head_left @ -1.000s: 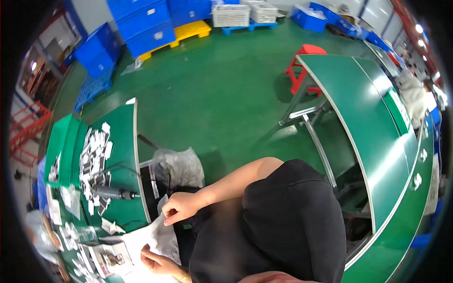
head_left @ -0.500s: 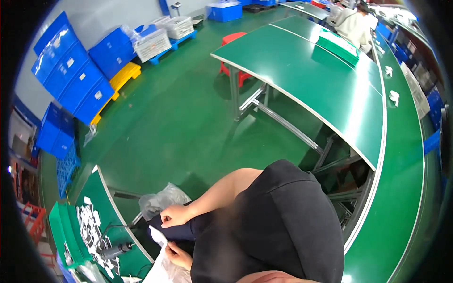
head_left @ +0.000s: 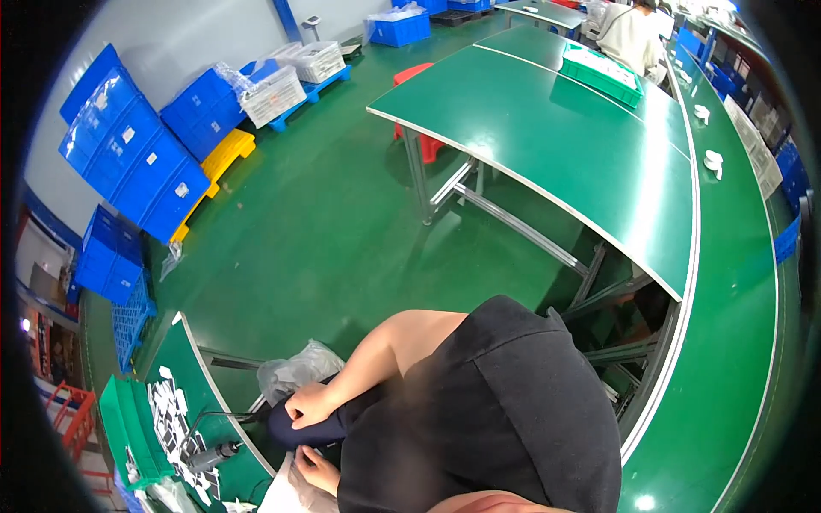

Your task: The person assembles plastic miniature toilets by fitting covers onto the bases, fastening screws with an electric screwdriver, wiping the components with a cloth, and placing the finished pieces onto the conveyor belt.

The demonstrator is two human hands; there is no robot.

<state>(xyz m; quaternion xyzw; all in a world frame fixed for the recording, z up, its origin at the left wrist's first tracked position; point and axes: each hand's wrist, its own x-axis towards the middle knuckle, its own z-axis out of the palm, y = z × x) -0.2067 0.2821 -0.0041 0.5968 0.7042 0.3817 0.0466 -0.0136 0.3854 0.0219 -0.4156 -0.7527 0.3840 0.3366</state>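
My right hand (head_left: 312,405) rests over my dark-clad thigh, its fingers curled in. Whether anything is in it cannot be seen. Lower down, my left hand (head_left: 315,469) is closed beside a white sheet-like piece (head_left: 280,493) and some clear plastic; what its fingers grip is too small to make out. A grey clear plastic bag (head_left: 299,369) bulges beyond my right hand. On the green worktable (head_left: 190,355) to my left lie a dark corded electric screwdriver (head_left: 214,457) and a spread of small white and black flat parts (head_left: 174,415).
A green crate (head_left: 132,427) stands at the worktable's far side. Ahead are stacked blue bins (head_left: 137,154) on a yellow pallet (head_left: 227,158). A large green table (head_left: 547,137) holds a green tray (head_left: 603,77); a red stool (head_left: 415,77) stands behind it. A person (head_left: 629,38) sits beyond.
The white piece that stuck up by my left hand no longer shows there. My left hand has shifted slightly down; my right hand has moved a little left. The view has shifted slightly.
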